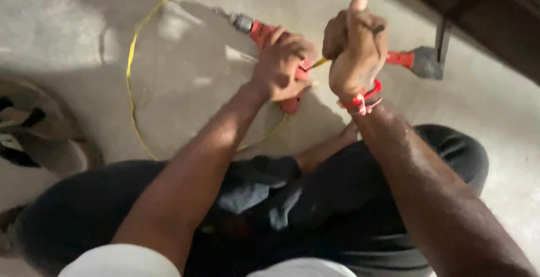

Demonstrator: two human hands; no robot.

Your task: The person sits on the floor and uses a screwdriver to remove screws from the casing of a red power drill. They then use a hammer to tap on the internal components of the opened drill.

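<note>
While I sit on the concrete floor (185,68), my left hand (281,66) is wrapped around the body of a red electric drill (264,32) lying on it, chuck pointing far left. My right hand (355,52) is clenched just beside it around something thin; I cannot tell what. A yellow cord (133,57) loops left, and a red-handled hammer (419,60) lies behind my right hand.

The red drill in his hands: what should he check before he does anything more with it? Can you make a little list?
1. Left hand wrapped firmly on the red drill: ok.
2. Right hand closed on the thin dark tool: ok.
3. Yellow cord free of tangles: ok where it shows; partly hidden.
4. Chuck pointing away from the legs: ok.
5. Bit fitted: cannot tell.
6. Hammer clear of the hands: ok.
</note>
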